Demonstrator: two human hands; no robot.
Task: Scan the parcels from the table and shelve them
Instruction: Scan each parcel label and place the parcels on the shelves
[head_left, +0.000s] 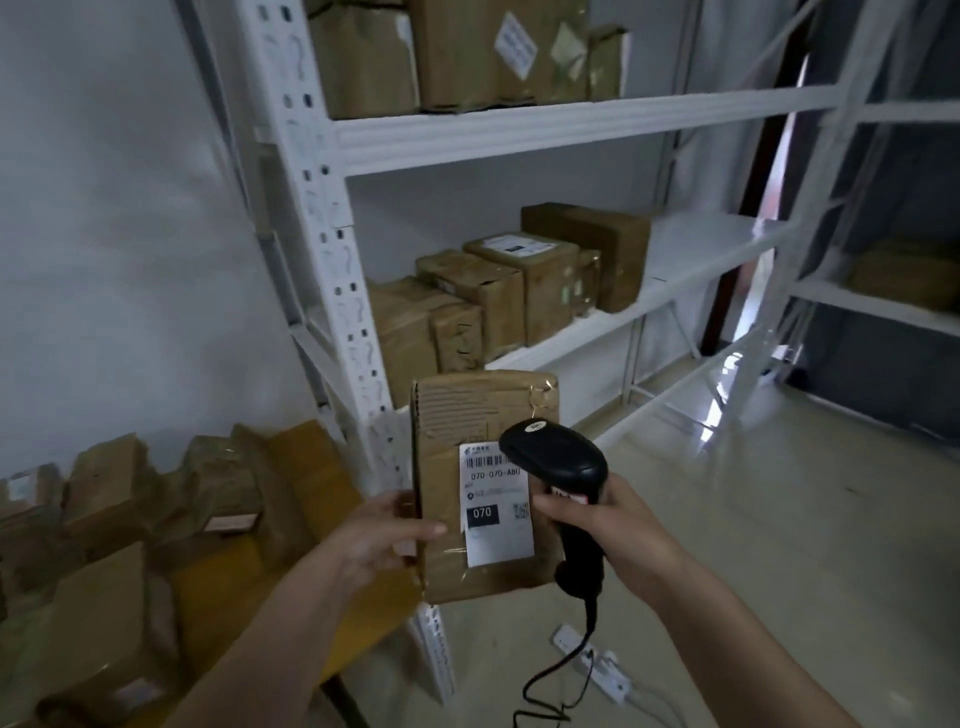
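Left hand (382, 532) pinching the near edge of a flat brown parcel (467, 415), held upright in the air before the white shelving (545, 132). Right hand (605, 519) wrapped round the grip of a black scanner (553, 457), head laid over the barcode on the white label (496, 512) — scanning step, by the look of it. More parcels heaped on the yellow table (311, 462) at left. Next, probably: lift clear and slot it onto the middle shelf (691, 260), bare at its right end.
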